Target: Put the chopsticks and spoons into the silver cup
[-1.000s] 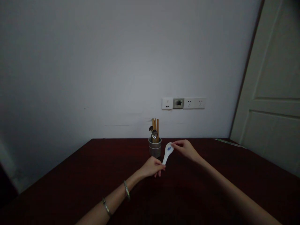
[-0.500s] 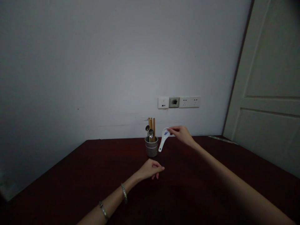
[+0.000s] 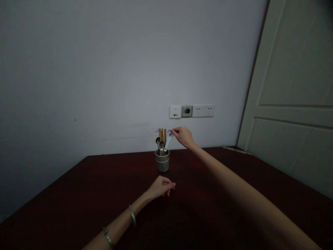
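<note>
My right hand pinches a white soup spoon with a blue mark by its bowl end. The spoon's handle points down, its tip at the rim of a grey metal utensil holder. Whether the tip is inside or just in front of the rim is hard to tell. Wooden chopsticks and metal spoons stand in the holder. In front of it, my left hand hovers low over or rests on the table with curled fingers, and nothing shows between them.
The dark red table reaches back to a pale wall. Sockets and switches are mounted on the wall behind the holder. A flat strip lies at the back right edge, near a panelled door.
My right hand has lifted the soup spoon and moved it left, from beside the holder to its rim. My left hand stays curled in front. The view has shifted slightly right.
</note>
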`<state>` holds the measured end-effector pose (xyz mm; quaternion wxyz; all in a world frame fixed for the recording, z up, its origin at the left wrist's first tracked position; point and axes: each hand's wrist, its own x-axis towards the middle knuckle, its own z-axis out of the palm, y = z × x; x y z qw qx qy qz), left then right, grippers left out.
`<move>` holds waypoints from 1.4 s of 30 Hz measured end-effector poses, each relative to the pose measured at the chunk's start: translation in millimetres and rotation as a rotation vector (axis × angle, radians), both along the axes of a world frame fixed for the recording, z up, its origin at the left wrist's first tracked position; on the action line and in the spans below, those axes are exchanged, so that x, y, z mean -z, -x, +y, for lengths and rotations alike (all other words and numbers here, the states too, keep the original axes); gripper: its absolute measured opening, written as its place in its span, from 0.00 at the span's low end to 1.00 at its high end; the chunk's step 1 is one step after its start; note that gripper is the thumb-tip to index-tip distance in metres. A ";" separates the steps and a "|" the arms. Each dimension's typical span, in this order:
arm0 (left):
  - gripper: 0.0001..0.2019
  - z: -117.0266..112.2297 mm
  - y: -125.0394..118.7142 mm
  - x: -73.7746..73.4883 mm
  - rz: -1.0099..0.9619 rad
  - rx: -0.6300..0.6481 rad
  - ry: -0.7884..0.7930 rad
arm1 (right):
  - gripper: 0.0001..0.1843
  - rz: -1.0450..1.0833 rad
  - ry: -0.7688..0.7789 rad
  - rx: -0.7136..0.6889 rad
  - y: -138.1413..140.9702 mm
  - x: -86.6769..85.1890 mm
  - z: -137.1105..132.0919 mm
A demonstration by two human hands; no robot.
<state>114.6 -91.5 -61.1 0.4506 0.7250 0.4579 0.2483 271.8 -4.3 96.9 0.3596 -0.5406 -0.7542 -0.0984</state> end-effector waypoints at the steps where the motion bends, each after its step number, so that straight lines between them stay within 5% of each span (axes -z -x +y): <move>1: 0.23 0.0 -0.2 1.1 -0.003 -0.006 -0.010 | 0.23 -0.033 0.000 0.009 4.2 1.0 0.1; 11: 0.22 -1.6 -2.5 7.7 -0.029 -0.060 -0.101 | 0.24 -0.271 0.058 -0.045 24.9 27.5 -4.9; 25: 0.22 -1.6 -3.1 9.8 -0.014 -0.075 -0.144 | 0.22 -0.313 0.107 -0.081 26.3 59.1 -10.6; 42: 0.21 -3.7 -2.4 8.0 -0.037 -0.069 -0.143 | 0.18 -0.192 0.211 -0.077 21.9 66.9 -8.1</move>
